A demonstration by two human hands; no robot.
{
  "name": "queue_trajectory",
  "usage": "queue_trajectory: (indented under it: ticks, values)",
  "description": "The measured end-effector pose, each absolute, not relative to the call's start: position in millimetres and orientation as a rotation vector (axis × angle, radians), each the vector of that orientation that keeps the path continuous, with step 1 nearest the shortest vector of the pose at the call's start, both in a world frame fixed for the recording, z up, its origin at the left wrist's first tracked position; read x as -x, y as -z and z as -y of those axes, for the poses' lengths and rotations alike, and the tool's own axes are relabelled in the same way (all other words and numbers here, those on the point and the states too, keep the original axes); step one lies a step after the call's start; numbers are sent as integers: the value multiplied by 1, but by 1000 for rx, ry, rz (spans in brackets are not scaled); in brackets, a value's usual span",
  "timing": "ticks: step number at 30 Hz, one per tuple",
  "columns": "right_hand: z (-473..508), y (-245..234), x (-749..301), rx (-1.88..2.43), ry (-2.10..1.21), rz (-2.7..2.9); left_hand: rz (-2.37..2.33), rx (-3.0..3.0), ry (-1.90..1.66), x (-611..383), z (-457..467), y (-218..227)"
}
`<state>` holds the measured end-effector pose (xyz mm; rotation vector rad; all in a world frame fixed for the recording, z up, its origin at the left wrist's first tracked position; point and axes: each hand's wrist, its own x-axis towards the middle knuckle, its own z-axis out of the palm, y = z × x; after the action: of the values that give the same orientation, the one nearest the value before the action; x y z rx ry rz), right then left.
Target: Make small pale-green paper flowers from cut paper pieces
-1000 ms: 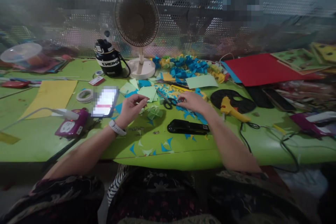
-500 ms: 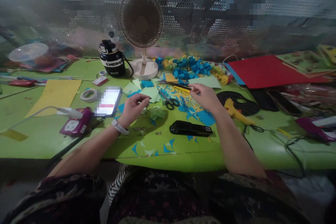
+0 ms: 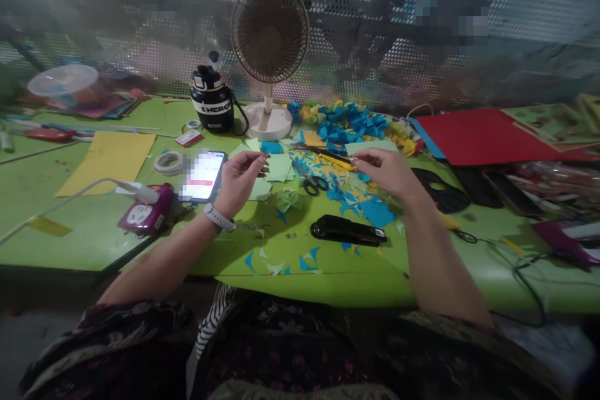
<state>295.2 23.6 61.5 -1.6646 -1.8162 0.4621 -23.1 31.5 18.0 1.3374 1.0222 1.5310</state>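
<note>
The right hand (image 3: 388,174) arches palm-down beside a yellow tool (image 3: 336,162).

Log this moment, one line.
left hand: beside pale green paper sheets | right hand: near slim yellow-and-black tool | oblong black stapler: on green table

Paper pieces (image 3: 280,169) lie left of the scissors (image 3: 315,185), the stapler (image 3: 347,231) in front, the fan (image 3: 270,31) behind.

Right hand (image 3: 387,171) moved from black scissors (image 3: 321,182) to beside yellow tool (image 3: 334,161), left hand (image 3: 237,181) farther from folded paper (image 3: 289,200)
</note>
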Motion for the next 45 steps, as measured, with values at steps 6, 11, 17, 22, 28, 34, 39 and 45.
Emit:
queue_trajectory:
  ticks: [6,11,17,22,28,34,39,45]
  values:
    - [11,-87,-299,1690,-893,2188,-1065,-1376,-1482,23,-30,-20]
    - [38,-77,-289,1644,-901,2514,-1060,-1396,-1479,23,-30,-20]
    - [42,-59,-278,1701,-595,2605,-1041,-1399,-1519,26,-35,-16]
    - [19,-51,-287,1896,-207,2510,-1070,-1371,-1545,31,-43,-17]
    - [0,-44,-298,1954,-126,2418,-1469,-2031,-1030,53,-48,-31]
    - [-4,-58,-276,1737,-54,2282,-1867,-2268,-843,75,-58,-31]
    - [-40,-70,-214,1512,-288,2383,-1946,-2158,-982,83,-65,-37]
    - [-99,-65,-151,1546,-388,2466,-2003,-1984,-1262,94,-67,-50]
